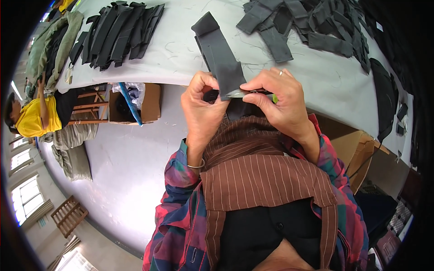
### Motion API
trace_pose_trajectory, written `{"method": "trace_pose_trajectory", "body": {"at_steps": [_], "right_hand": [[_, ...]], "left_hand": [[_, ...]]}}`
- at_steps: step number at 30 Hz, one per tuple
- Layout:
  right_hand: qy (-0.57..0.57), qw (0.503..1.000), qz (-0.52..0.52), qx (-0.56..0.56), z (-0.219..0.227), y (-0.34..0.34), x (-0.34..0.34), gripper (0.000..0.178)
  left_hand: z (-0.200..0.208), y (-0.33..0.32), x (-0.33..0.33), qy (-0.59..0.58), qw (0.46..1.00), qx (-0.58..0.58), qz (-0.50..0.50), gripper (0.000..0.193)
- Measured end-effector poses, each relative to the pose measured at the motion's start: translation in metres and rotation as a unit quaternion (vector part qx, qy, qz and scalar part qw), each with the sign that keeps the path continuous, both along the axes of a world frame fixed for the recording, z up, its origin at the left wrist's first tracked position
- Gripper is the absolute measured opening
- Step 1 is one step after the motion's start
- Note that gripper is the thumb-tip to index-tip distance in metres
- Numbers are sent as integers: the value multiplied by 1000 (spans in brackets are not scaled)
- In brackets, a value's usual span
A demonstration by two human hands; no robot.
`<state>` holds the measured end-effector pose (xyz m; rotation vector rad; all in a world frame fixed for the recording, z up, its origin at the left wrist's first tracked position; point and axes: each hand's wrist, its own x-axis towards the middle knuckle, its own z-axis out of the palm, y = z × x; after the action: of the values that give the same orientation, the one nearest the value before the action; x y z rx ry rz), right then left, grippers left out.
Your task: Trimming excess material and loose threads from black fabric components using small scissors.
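A dark grey fabric strip [221, 56] with a folded far end extends over the table edge in front of me. My left hand [197, 108] is closed, pinching the strip's near corner between thumb and fingers. In my closed right hand [284, 101] is a small pair of thread snips [235, 93], its pale metal blades at that same corner. A bit of bright green shows by the right palm; most of the snips' handle is hidden by the fingers. Below the hands, dark cloth lies against my brown striped apron [266, 180].
On the white-covered table [181, 54], a row of dark strips [120, 36] lies left and a loose heap [312, 27] right. Thread ends are scattered about. Cardboard boxes [153, 103] stand below the table at left and right. A person in yellow [37, 118] works at far left.
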<state>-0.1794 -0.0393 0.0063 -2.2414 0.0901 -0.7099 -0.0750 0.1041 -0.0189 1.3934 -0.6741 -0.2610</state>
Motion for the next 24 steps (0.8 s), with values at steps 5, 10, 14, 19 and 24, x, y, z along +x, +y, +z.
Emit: {"method": "trace_pose_trajectory", "body": {"at_steps": [5,10,14,19,24], "right_hand": [[-20,1000,-4,15,-6,-7,2,14],[144,903,46,403,-10,-14,11,18],[74,957,69,273,3,0,-2,11],[4,995,34,91,-18,8,4,26],[0,999,23,-23,-27,10,1,27]], "left_hand": [[-3,0,1,1,1000,0,-5,23],[-13,0,-2,-61,996,53,-26,21],[-25,0,6,-90,993,65,25,29],[-28,-3,8,64,997,34,21,18],[-29,-6,0,304,949,-22,-77,17]]}}
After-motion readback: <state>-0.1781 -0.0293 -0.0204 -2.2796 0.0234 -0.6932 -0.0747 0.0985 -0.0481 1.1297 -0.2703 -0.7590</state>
